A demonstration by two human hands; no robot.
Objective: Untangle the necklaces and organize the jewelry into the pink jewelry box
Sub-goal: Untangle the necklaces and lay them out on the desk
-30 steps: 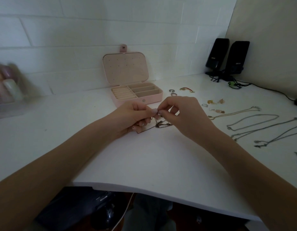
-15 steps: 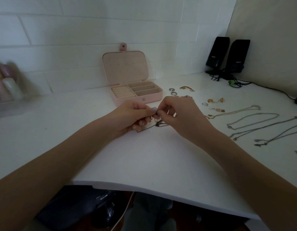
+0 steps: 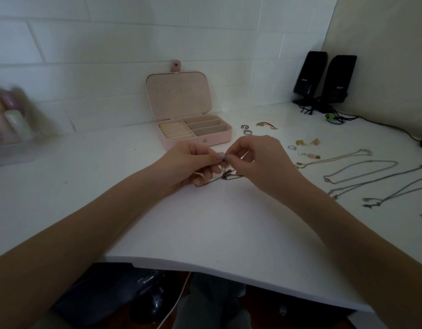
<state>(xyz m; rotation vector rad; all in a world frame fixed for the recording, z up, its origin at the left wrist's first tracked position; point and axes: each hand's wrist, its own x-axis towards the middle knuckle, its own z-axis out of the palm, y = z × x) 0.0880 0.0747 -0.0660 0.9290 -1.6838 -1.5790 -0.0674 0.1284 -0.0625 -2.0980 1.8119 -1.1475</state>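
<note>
- Necklaces (image 3: 225,175) in a knot lie mid-counter, at 6 o'clock of the pink jewelry box (image 3: 195,132).
- We are untangling: left hand (image 3: 191,162) and right hand (image 3: 257,160) each keep a pinching grip on the chain.
- Next we should tease one strand free gently.

Back wall: white painted brick wall (image 3: 134,39), mortar lines showing, running behind the desk.
Side wall: plain beige panel wall (image 3: 383,55) meeting the brick at the right corner.
Desk: white smooth-topped desk (image 3: 205,229) with a curved front edge.
Far right corner: two black upright desktop speakers (image 3: 323,79) side by side, dark cables trailing from them.
Left edge: blurred clear container of pastel items (image 3: 8,122).
Under desk: dark shapes, unclear.
Light: dim, soft, even.
</note>
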